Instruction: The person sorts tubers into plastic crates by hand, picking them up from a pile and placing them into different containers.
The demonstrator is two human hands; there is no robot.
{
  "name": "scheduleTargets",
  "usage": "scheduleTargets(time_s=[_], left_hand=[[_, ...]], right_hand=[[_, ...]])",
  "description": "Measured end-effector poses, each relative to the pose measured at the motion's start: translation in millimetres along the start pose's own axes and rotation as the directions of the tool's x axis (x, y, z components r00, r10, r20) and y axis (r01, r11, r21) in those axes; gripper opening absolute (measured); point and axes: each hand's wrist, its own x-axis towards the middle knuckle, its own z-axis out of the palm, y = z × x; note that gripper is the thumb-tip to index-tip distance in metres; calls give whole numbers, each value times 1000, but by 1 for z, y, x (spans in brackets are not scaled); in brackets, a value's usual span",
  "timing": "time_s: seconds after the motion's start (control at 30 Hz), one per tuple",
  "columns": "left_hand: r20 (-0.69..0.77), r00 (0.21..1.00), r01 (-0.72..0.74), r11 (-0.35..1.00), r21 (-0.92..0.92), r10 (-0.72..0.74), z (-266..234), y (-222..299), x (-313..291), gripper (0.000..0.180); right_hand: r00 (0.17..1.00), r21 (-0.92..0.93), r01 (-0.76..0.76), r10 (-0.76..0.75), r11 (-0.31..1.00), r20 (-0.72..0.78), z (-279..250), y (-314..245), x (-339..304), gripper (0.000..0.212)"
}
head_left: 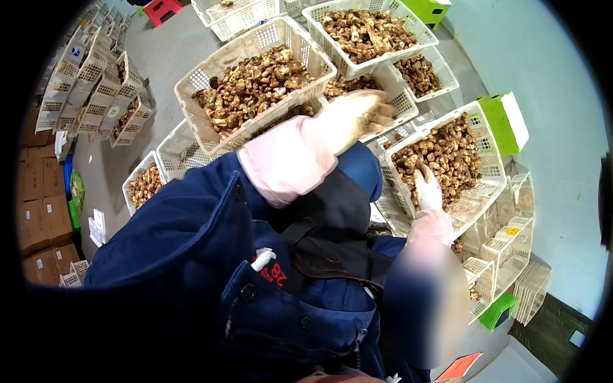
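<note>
Across the middle reaches my left hand (357, 118), in a white glove with soiled fingertips and a pink cuff. Its fingers are stretched out over a white crate of knobbly brown-and-cream pieces (351, 86) that look like mushrooms, and no held thing shows. My right hand (428, 190), gloved in white too, is down inside the right crate (493, 184). Its fingers are bent against the heap of brown-and-cream pieces (450, 156); whatever they grip is hidden. To the left, a large tilted crate (191, 83) holds more such pieces (258, 89).
More filled crates stand beyond, including one at the top (418, 48). Stacked crates (99, 83) and cardboard boxes (41, 198) line the left. A green-and-white stool (501, 121) stands by the right wall, a red stool (163, 9) far back. Stacked crates (511, 236) are at lower right.
</note>
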Motion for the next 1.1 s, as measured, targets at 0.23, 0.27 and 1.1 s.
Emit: scheduleTargets(time_s=[0.23,0.27,1.1], left_hand=[[167,950,282,956,-86,-265,93,-52,-11,30],[179,949,273,960,-54,-260,87,-50,-12,30],[-633,742,619,-586,522,220,-381,136,-35,54]], right_hand=[[886,552,-431,450,714,110,12,-44,-24,37],[894,551,-427,426,717,138,12,-46,-22,37],[978,-232,-94,134,968,163,14,6,5,41]])
